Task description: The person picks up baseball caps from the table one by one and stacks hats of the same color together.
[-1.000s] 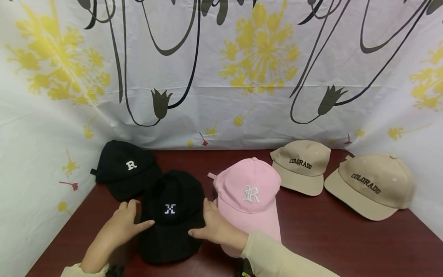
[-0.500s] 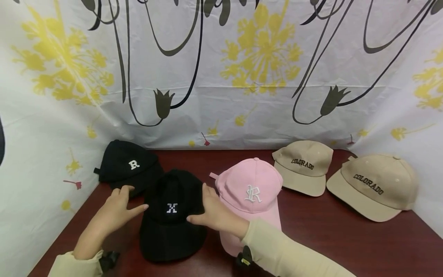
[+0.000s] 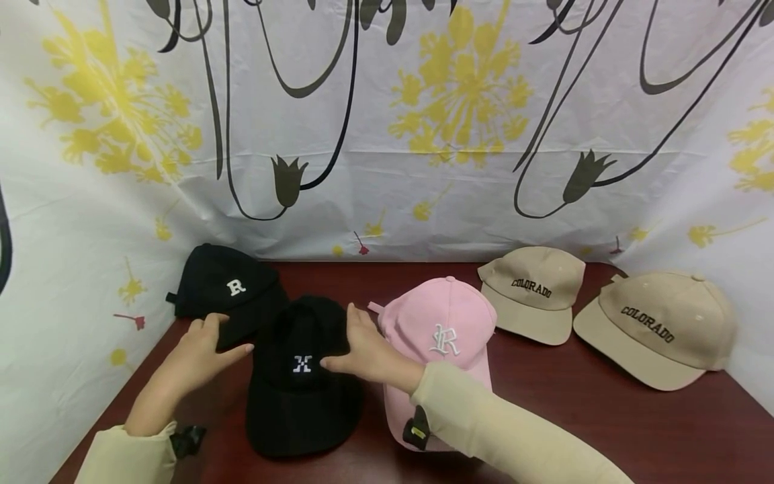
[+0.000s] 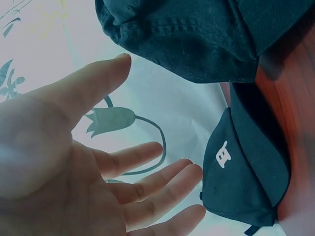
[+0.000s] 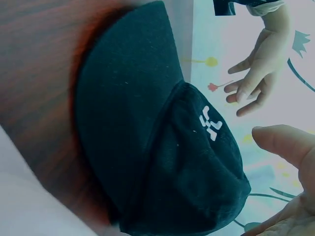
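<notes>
A black baseball cap with a white X-like mark (image 3: 302, 410) lies brim forward on the table, between my two hands. To its left hovers my left hand (image 3: 196, 356), its fingers spread and holding nothing; in the left wrist view the palm (image 4: 39, 162) shows bare, apart from the cap (image 4: 197, 39). My right hand (image 3: 371, 349) is raised at the cap's right side, fingers extended, thumb overlapping the crown in the head view. From the right wrist, a gap shows between my thumb (image 5: 280, 142) and the cap (image 5: 162, 147).
Behind the left hand sits a black cap with a white R (image 3: 226, 286). A pink cap (image 3: 444, 316) lies just right of my right hand, partly behind the forearm. Two beige COLORADO caps (image 3: 532, 292) stand at the back right. Patterned cloth (image 3: 387, 202) walls the dark red table (image 3: 544, 417).
Both hands have lifted off the sides of the black X-marked cap and risen a little; the left moved outward from it. The cap stays in place.
</notes>
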The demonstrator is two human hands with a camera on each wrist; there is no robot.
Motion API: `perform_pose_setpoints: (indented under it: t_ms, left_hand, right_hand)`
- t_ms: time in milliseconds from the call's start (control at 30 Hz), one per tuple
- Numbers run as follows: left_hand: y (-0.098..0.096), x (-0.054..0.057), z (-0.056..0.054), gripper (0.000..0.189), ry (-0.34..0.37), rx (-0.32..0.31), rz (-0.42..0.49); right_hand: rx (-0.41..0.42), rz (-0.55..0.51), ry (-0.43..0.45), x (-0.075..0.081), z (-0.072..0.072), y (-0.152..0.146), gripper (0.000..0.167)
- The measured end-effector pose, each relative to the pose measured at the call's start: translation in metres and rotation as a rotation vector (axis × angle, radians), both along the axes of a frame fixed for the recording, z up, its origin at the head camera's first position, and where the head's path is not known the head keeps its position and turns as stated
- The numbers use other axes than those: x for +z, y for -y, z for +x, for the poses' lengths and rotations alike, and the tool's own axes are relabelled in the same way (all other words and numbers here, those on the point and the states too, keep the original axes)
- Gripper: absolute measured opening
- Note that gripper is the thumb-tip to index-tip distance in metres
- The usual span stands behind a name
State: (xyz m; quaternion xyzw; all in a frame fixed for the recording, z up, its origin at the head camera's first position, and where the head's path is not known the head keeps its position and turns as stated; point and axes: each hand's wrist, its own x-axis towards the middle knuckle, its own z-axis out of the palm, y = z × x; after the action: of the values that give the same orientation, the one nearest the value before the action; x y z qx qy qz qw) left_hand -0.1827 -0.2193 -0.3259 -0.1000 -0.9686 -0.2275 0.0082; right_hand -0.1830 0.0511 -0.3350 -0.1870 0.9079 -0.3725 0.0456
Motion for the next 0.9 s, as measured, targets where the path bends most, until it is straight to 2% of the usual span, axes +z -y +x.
perform_pose_setpoints:
  t_ms: [367, 900]
  left_hand:
    - [0.008, -0.002, -0.006, 0.079, 0.029, 0.012, -0.001]
    - [0.015, 0.007, -0.022, 0.080, 0.063, 0.026, 0.022]
  right_hand:
    - [0.035, 0.055, -0.007, 0.016, -0.012, 0.023, 0.098]
    - [0.057, 0.038, 0.000, 0.030, -0.029, 0.043, 0.097]
